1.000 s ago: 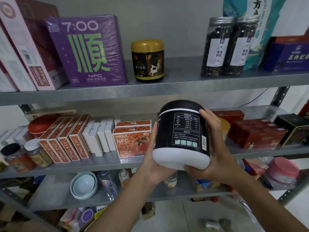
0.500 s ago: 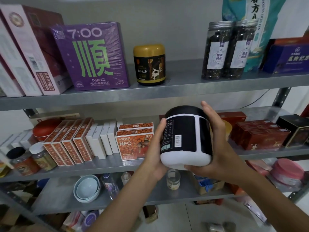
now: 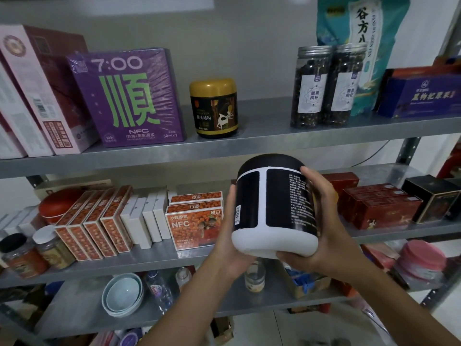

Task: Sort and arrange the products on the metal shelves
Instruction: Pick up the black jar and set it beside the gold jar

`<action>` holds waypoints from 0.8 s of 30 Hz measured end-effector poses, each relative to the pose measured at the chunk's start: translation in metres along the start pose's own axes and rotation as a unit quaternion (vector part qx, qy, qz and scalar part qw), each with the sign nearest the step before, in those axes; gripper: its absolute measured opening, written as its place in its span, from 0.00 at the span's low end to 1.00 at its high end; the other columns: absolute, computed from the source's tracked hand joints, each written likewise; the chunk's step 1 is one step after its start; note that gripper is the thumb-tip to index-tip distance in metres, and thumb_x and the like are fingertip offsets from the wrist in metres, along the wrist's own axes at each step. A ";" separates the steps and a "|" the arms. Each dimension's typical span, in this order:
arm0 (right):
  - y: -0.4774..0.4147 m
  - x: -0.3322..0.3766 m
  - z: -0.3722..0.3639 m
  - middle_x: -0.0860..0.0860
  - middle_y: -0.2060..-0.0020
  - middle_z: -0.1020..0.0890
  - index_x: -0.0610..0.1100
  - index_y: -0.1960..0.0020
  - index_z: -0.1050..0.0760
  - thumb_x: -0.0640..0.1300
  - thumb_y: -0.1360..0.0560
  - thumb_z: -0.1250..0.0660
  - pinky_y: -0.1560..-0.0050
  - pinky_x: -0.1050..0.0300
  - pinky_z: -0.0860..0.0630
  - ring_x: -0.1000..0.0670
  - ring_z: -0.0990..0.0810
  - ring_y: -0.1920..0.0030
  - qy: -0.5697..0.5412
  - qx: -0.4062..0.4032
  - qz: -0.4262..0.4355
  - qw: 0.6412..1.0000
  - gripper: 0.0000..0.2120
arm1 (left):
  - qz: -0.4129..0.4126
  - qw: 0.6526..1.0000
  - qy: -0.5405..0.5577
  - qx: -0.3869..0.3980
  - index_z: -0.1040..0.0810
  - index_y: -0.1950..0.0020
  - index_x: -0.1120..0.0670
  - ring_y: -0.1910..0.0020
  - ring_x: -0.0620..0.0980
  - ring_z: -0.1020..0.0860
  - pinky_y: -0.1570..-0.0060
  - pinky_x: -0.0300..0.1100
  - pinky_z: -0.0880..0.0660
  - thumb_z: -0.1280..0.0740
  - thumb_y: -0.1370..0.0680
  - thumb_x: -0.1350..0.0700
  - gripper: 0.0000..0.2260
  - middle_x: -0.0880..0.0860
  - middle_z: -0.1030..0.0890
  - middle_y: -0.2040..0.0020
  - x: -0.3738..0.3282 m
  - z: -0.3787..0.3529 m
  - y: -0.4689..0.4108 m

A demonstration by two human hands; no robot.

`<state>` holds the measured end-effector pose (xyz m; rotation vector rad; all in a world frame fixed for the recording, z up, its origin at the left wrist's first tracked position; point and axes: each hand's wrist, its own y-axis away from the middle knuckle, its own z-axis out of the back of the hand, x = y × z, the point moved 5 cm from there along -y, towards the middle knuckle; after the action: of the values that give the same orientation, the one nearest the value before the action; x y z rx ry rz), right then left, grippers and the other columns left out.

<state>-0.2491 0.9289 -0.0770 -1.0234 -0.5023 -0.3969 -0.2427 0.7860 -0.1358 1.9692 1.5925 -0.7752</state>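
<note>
Hands, both, on one item. Left hand [image 3: 228, 243] cups the jar's lower left side, thumb lying up the wall. Right hand [image 3: 321, 231] wraps the right side, fingers curled under the white base.

Item: jar [image 3: 274, 208], black label, dark lid. It is held slightly tilted at frame centre, in the air before the middle shelf [image 3: 149, 258], touching no shelf.

Step, as judged: turning and inspecting the jar ahead of placement.

Likely slot: bare stretch of the upper shelf [image 3: 262, 143], between the gold-lid jar [image 3: 213, 108] and the dark jars [image 3: 324, 86], upper centre.

Next move calls for a lift over the shelf lip, then setting the jar upright, clear of neighbours.

Change: the jar has rotated about its axis. The printed panel has gone round, the barcode now sits at the left edge, the white seam faces the camera, and a text block shows at right. Grip and height are much the same.
</note>
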 end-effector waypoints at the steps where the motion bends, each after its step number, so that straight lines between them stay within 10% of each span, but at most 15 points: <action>1: 0.000 0.003 0.003 0.47 0.26 0.44 0.48 0.24 0.49 0.55 0.39 0.22 0.27 0.44 0.36 0.44 0.45 0.23 0.009 -0.012 0.013 1.000 0.53 | -0.016 0.998 -0.049 -0.034 0.14 0.47 0.48 0.50 0.50 0.16 0.57 0.43 0.19 0.52 0.17 0.39 0.27 0.52 0.14 0.49 -0.004 0.004 -0.001; 4: -0.002 0.008 0.008 0.44 0.25 0.47 0.51 0.26 0.46 0.55 0.41 0.22 0.29 0.51 0.32 0.47 0.45 0.23 0.032 -0.006 0.019 0.999 0.51 | -0.071 0.982 -0.154 -0.079 0.18 0.41 0.48 0.47 0.52 0.17 0.58 0.45 0.19 0.41 0.22 0.37 0.21 0.52 0.16 0.45 -0.024 0.008 0.000; 9: -0.006 0.012 -0.002 0.47 0.25 0.51 0.55 0.27 0.45 0.60 0.39 0.26 0.33 0.36 0.30 0.44 0.46 0.24 0.133 0.004 0.010 0.991 0.46 | -0.065 0.973 -0.218 -0.029 0.26 0.32 0.48 0.42 0.54 0.19 0.48 0.53 0.20 0.30 0.32 0.32 0.33 0.53 0.18 0.40 -0.030 -0.010 0.002; 16: -0.010 0.011 0.000 0.37 0.23 0.54 0.44 0.23 0.57 0.59 0.35 0.24 0.24 0.48 0.42 0.43 0.53 0.21 0.084 -0.015 0.061 0.994 0.56 | -0.079 0.993 -0.084 -0.021 0.16 0.43 0.52 0.42 0.55 0.19 0.49 0.49 0.20 0.29 0.30 0.41 0.21 0.58 0.18 0.40 -0.033 -0.014 0.000; 24: -0.018 -0.009 0.011 0.64 0.23 0.59 0.54 0.24 0.73 0.54 0.40 0.19 0.26 0.65 0.43 0.58 0.53 0.22 0.019 0.100 0.022 0.995 0.69 | -0.036 0.998 -0.020 0.044 0.20 0.35 0.54 0.37 0.57 0.22 0.39 0.54 0.24 0.25 0.34 0.37 0.32 0.59 0.22 0.34 -0.021 -0.025 -0.003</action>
<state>-0.2689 0.9311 -0.0646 -0.8310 -0.4745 -0.3199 -0.2461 0.7888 -0.1034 1.9534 1.6391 -0.9212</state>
